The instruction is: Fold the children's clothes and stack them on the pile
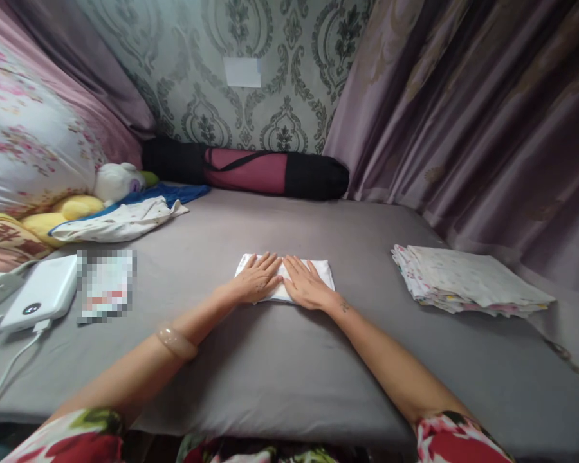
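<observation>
A white folded cloth [276, 293] lies flat on the grey sheet, in the middle of the head view. My left hand [258, 276] rests palm down on its left half, fingers stretched out. On the right half, my right hand [306, 283] is spread flat in the same way. The fingertips of both hands come close together near the cloth's centre. Much of the cloth is hidden beneath the hands. Neither hand grips anything.
To the right sits a stack of folded patterned cloths [473, 276]. On the left are a white power bank [45, 292] with a cable, a blurred-out packet [107, 286] and a crumpled white garment [125, 218]. A black and maroon long bag [246, 170] lies along the wall.
</observation>
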The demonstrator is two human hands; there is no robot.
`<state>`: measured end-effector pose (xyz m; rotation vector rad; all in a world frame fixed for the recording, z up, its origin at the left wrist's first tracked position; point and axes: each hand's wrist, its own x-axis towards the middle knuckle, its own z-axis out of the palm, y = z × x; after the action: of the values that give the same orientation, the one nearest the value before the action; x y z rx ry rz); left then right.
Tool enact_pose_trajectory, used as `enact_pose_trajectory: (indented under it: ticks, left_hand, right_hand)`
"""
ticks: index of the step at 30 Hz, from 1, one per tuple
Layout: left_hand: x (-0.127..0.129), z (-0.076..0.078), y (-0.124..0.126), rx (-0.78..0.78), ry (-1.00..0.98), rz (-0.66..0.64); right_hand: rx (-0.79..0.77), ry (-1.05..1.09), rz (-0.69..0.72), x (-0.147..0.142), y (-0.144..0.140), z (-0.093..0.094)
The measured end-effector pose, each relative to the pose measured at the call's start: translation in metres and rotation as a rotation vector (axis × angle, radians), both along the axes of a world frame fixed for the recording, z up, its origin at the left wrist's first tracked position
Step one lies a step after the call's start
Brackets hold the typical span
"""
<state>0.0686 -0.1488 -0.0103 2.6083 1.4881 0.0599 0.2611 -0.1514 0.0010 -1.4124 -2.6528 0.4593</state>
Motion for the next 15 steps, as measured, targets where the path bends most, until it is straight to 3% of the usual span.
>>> enact_pose_trajectory:
  ticks: [3, 6, 11, 15]
  left_hand:
    - [-0.002, 0.005, -0.007, 0.102, 0.004, 0.033]
    - [-0.006, -0.001, -0.011, 0.16, 0.039, 0.109]
    - [-0.014, -0.019, -0.007, 0.161, 0.065, 0.163]
    - [-0.015, -0.014, -0.005, 0.106, 0.077, 0.169]
  right_hand:
    - [0.073, 0.024, 0.002, -0.009, -0.002, 0.007]
    - [0.19, 0.036, 0.043, -0.023, -0.007, 0.003]
    - [0.229, 0.043, 0.042, -0.039, -0.007, -0.016]
    - [0.202, 0.045, 0.048, -0.039, -0.004, -0.016]
